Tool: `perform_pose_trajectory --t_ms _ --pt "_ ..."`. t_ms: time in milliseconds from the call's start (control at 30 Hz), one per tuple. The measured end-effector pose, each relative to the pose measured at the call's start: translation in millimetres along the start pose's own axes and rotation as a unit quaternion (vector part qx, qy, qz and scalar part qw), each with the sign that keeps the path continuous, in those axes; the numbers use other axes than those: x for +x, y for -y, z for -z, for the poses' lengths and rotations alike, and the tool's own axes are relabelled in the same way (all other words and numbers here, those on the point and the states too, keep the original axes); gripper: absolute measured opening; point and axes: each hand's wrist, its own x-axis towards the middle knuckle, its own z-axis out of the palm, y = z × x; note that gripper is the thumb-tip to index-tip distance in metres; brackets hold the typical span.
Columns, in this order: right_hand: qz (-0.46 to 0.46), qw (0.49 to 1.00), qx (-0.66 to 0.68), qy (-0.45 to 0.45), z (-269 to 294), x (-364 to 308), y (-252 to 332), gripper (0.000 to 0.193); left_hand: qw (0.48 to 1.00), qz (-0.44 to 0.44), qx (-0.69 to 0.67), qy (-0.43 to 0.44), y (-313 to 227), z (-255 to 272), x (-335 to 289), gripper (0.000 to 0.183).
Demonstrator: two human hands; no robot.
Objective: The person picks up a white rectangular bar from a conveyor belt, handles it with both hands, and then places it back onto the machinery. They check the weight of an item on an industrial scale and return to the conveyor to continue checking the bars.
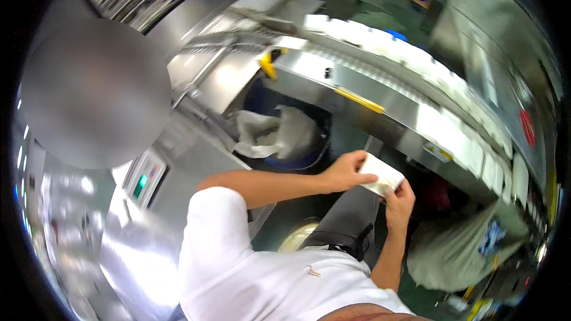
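Observation:
Between my hands is a small white rectangular packet (380,173), held tilted in front of my body above my grey trouser leg. My left hand (345,171) grips its left side, fingers bent over the edge and thumb on the face. On the lower right corner, my right hand (401,201) pinches it with thumb and fingers. Its contents do not show. Beyond the hands, similar white packets (431,119) lie in a row along a steel conveyor (372,80).
A blue bin (300,163) with a pale liner (297,134) stands ahead to the left. A scale (144,177) with a green display sits on the steel table (196,160) at left. At lower right hangs a greenish cloth or bag (446,255). A grey blur hides the upper left.

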Motion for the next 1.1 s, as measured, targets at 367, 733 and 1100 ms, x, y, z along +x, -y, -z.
perform_pose_trajectory --t_ms 367,733,1100 --pt "-0.022 0.998 -0.031 0.05 4.1 8.9 -22.3 0.044 0.987 -0.057 0.138 -0.06 -1.9 3.4 -6.6 0.037" --pt "-0.129 0.99 -0.053 0.034 43.9 17.4 -118.9 0.052 0.976 -0.116 0.182 -0.036 48.0 -1.8 38.6 0.049" --pt "-0.122 0.987 -0.079 0.063 23.5 41.0 -134.2 0.049 0.901 -0.268 0.335 -0.059 96.0 -2.2 77.7 0.043"
